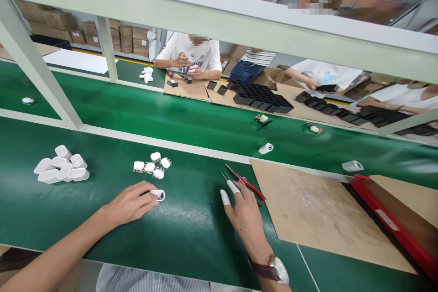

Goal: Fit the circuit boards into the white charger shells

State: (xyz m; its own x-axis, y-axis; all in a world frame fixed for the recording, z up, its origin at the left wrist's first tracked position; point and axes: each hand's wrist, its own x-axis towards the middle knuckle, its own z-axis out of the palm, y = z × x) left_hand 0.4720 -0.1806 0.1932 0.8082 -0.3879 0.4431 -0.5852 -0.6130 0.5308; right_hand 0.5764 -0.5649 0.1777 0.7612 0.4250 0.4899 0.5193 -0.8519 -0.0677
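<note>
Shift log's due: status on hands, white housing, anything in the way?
Left hand gripping white housing, open end visible. Right hand at thin metal prongs, grip unclear. Possible snag: red-handled pliers close beside right hand.

Item 1: one white, rounded-oblong, hollow casing, apparently plastic (159, 195). Open end exposed, dark matter visible inside; remainder largely hidden. Located on the dark green worktop (191, 242), between seven and eight o'clock from centre of view.

Item 2: one pair of slim, silvery metal tweezers (226, 177). Tips parted, directed between ten and eleven o'clock; grip end hidden.

Item 3: one pair of long-nosed, dark metal pliers with red handles (253, 188). Lies flat, nose towards ten o'clock, handles towards four; midsection partly covered. Tweezers just beside the nose.
</note>
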